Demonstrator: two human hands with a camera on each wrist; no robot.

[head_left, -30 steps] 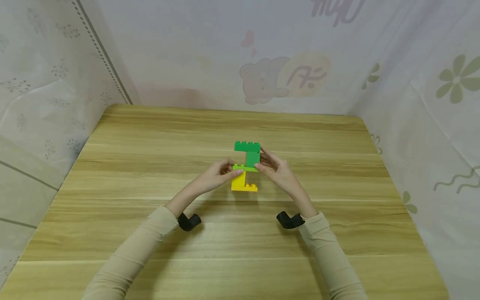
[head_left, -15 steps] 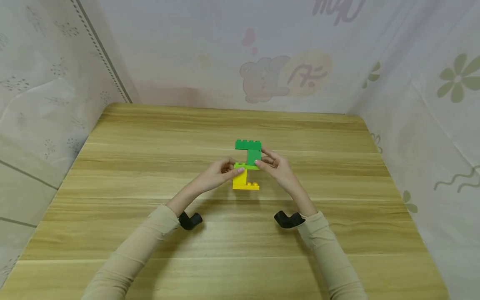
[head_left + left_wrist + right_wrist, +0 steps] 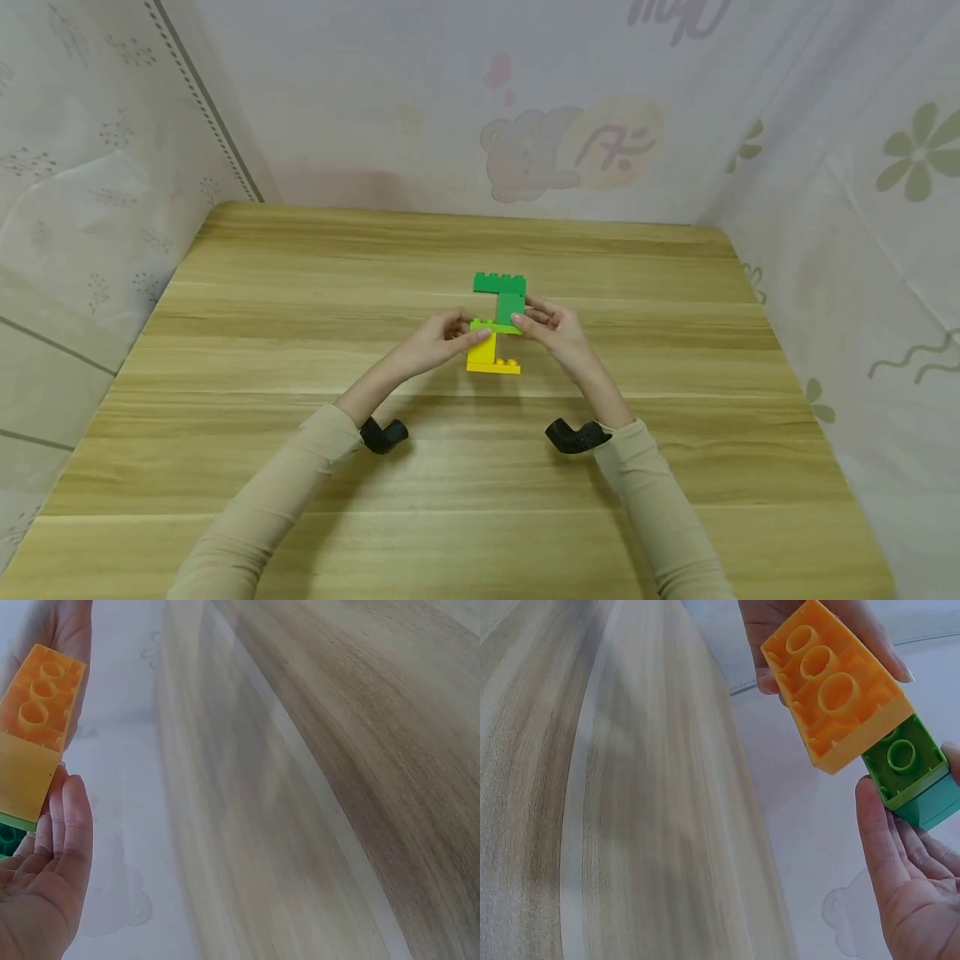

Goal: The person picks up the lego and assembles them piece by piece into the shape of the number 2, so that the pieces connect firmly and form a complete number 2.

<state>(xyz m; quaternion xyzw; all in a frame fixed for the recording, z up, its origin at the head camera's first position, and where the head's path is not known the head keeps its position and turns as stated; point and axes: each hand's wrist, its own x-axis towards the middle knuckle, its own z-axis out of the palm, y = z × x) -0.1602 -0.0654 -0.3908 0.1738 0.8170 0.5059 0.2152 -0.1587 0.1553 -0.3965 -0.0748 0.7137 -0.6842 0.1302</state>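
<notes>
An S-shaped stack of toy building bricks is held above the table in the head view. A flat yellow brick forms its base, with a yellow block on the left end. Above lie a flat light green brick, a green block on the right and a long green brick on top. My left hand pinches the yellow block near the light green brick, thumb in front. My right hand pinches the green block from the right. Hollow undersides of the yellow base and light green brick show in the wrist views.
The wooden table spreads under both arms. Patterned sheets hang behind it and at both sides. Black curved mounts stick out from both wrists.
Both hands and the brick stack have shifted slightly up and to the right in the head view. Each hand's grip looks the same, and the bricks keep their arrangement.
</notes>
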